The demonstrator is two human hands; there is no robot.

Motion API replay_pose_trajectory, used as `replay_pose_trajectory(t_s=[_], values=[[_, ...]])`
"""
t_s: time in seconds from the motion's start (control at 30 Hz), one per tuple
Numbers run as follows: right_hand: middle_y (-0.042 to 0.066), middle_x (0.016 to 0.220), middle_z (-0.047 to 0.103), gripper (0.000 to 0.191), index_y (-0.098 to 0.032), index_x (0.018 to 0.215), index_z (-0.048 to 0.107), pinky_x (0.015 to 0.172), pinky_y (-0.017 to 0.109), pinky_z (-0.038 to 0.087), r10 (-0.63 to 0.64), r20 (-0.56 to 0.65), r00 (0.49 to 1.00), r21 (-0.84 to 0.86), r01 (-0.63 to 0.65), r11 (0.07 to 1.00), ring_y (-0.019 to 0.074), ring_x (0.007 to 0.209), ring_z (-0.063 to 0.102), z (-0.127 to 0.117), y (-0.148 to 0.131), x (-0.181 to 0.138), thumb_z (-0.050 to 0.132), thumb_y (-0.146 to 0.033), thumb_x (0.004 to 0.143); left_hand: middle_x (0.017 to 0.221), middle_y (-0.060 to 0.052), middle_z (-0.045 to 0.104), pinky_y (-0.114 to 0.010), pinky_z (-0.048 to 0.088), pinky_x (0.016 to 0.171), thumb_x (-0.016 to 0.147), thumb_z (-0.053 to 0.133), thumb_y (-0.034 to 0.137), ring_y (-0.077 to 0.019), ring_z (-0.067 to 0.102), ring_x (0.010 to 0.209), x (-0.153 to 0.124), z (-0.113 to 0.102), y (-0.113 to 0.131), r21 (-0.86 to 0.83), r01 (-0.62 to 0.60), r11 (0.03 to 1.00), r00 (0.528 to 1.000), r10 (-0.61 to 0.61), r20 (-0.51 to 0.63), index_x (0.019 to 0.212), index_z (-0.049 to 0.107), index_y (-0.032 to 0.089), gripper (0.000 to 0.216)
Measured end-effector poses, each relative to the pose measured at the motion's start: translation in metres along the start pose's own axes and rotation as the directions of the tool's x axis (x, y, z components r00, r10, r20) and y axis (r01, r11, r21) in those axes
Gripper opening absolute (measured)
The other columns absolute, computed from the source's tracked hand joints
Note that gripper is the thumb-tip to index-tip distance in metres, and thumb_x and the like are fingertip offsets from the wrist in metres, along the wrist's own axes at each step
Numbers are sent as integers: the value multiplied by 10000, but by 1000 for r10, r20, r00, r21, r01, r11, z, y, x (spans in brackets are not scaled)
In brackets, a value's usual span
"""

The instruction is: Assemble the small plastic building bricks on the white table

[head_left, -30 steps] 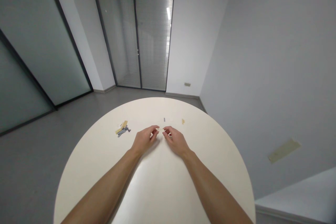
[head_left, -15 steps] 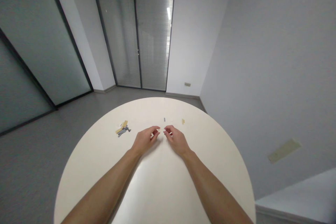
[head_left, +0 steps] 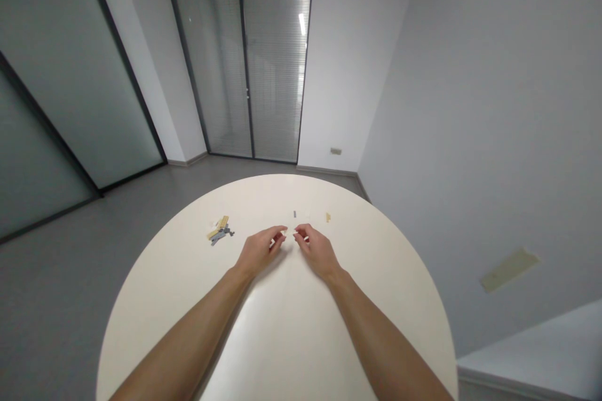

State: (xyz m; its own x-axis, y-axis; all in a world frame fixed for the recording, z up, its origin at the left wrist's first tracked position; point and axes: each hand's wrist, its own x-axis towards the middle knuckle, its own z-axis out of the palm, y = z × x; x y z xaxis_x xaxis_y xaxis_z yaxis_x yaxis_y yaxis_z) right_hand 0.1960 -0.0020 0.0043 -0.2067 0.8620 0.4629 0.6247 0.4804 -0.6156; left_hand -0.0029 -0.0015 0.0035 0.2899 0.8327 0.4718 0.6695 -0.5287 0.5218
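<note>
Both my hands rest over the middle of a round white table (head_left: 282,338), fingertips facing each other a small gap apart. My left hand (head_left: 260,249) is closed in a pinch on a small cream piece (head_left: 283,234) that sticks out toward the right. My right hand (head_left: 316,249) is also pinched shut, thumb against fingers; what it holds, if anything, is too small to make out. Both forearms reach in from the table's near edge.
A small pile of tan and grey pieces (head_left: 219,230) lies left of my hands. Beyond the hands lie a tiny grey piece (head_left: 295,213) and a tiny tan piece (head_left: 328,217). Past the table are grey floor, glass doors and a wall to the right.
A second ago both hands met on the cream piece. They have since drawn slightly apart, and the piece stays at my left fingertips.
</note>
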Motion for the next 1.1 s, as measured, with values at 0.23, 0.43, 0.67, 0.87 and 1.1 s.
replay_pose_trajectory(t_s=[0.23, 0.43, 0.67, 0.87, 1.1], values=[[26, 967, 707, 196, -243, 1089, 595, 795, 302, 475, -2, 10, 1000, 4, 2, 1000, 174, 879, 654, 0, 0, 0, 489, -371, 985, 959, -5, 741, -233, 538, 699, 960, 483, 366, -138, 694, 770, 0, -1, 0, -1, -9, 1000, 1000, 9, 0, 1194, 626, 263, 293], [28, 970, 705, 197, -241, 1073, 604, 787, 290, 472, -13, 12, 1000, 3, 13, 1000, 171, 878, 650, -1, 0, 0, 487, -373, 986, 958, -5, 746, -223, 531, 683, 959, 491, 376, -134, 694, 758, 0, 0, 0, 6, -2, 1000, 1000, 2, -6, 1173, 638, 260, 284], [19, 965, 701, 183, -239, 1058, 607, 784, 280, 466, -21, 5, 1000, -3, 21, 1000, 163, 870, 644, 1, 1, 0, 494, -364, 986, 972, -9, 747, -226, 528, 688, 968, 478, 381, -133, 694, 750, 0, 0, 0, 7, -3, 1000, 1000, 3, -6, 1174, 639, 256, 289], [20, 967, 703, 188, -245, 1038, 622, 790, 281, 465, -33, 12, 999, 0, 33, 999, 166, 876, 644, -2, -1, -1, 491, -369, 987, 986, -7, 748, -223, 525, 677, 965, 481, 371, -131, 692, 751, 0, -1, 1, -3, -3, 1000, 1000, 3, -8, 1164, 640, 259, 279], [28, 974, 702, 224, -242, 1021, 644, 812, 297, 466, -66, 22, 998, -6, 66, 998, 173, 884, 632, -1, -1, 0, 467, -378, 996, 1001, -19, 742, -238, 512, 704, 974, 453, 354, -143, 681, 776, 0, -4, 3, 33, -21, 999, 1000, 21, 6, 1075, 664, 245, 258]])
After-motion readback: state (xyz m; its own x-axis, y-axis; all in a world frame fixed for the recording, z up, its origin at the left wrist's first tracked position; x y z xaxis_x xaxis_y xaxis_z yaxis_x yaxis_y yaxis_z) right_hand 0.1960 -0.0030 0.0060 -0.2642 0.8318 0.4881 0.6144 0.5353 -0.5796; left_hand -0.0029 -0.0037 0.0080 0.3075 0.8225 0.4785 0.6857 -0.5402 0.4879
